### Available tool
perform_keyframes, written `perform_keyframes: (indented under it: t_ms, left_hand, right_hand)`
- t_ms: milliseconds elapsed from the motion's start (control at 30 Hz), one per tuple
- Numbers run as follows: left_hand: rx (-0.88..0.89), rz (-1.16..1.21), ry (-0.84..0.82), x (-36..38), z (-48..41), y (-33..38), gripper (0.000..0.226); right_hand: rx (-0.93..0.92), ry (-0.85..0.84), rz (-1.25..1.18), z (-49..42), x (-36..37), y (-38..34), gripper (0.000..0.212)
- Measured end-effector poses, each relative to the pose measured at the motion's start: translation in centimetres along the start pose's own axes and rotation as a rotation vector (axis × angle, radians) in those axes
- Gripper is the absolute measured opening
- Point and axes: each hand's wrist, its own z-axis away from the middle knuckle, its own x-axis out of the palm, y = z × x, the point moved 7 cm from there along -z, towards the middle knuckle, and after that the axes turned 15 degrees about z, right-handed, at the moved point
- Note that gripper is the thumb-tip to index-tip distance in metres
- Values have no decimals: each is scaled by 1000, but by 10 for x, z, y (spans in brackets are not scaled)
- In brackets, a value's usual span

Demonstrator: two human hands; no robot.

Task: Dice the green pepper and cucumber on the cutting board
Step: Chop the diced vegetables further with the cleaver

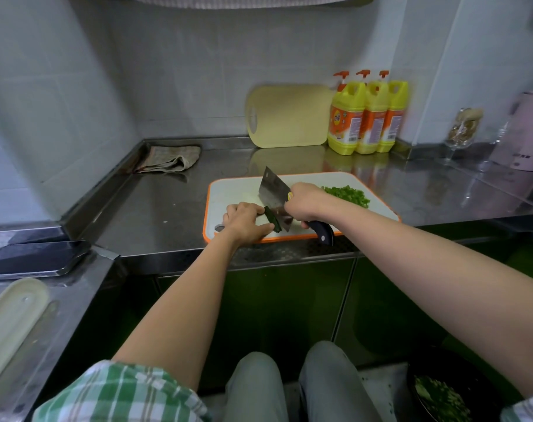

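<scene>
A white cutting board with an orange rim lies on the steel counter. My left hand holds down a dark green cucumber piece near the board's front edge. My right hand grips the black handle of a cleaver, whose blade stands against the cucumber's right side. A heap of diced green pepper lies on the board's far right part.
A pale yellow board and three yellow detergent bottles stand against the back wall. A folded cloth lies at the back left. A dark bowl of green scraps sits on the floor at lower right. Glassware stands far right.
</scene>
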Motion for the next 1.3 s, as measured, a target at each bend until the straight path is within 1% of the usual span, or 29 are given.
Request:
perform_keyframes:
  t_ms: [133,233,333,433,500,567,633,667,700,767,900,1000,1100,1200,1300]
  left_hand:
    - [1,2,0,1,1,0,53]
    - [2,3,1,1,0,0,53]
    - [0,-3,-1,0,1,0,54]
    - [2,-13,-3,1,1,0,53]
    - [0,-13,-6,1,1,0,53]
    - [1,-7,-7,1,0,1,52]
    - [3,-4,-7,1,0,1,51]
    - [2,-5,-7,1,0,0,50]
    - [1,-10,-6,2,0,0,50]
    - [-3,-17,-4,2,-1,-3,50]
    - [-3,-34,1,3,-2,-2,53]
    - [-10,-29,2,3,-2,-2,54]
    - [-15,0,6,2,-1,-2,53]
    - [-13,-2,5,1,0,0,54]
    - [-12,-23,-6,2,1,3,55]
  right_hand:
    - [-6,-27,36,5,-1,-4,17]
    - [-15,-48,42,6,0,-5,17]
    - [-15,-42,56,8,0,-5,14]
    - [-15,-48,71,10,-1,-7,15]
    - [-24,-84,82,10,1,-8,17]
    - [-57,-72,96,13,-2,-11,10]
    - [-90,-35,68,13,-7,-13,23]
    - [-89,-27,72,13,-8,-15,26]
    - [-91,-22,88,13,-7,-17,24]
    - [-67,-33,137,10,0,-22,10]
    - [-15,35,181,3,11,-23,10]
    - [9,55,186,0,11,-20,9]
    - [18,45,187,-1,9,-15,12]
    - [14,12,175,0,7,-11,11]
    - [14,14,132,-2,7,-6,5]
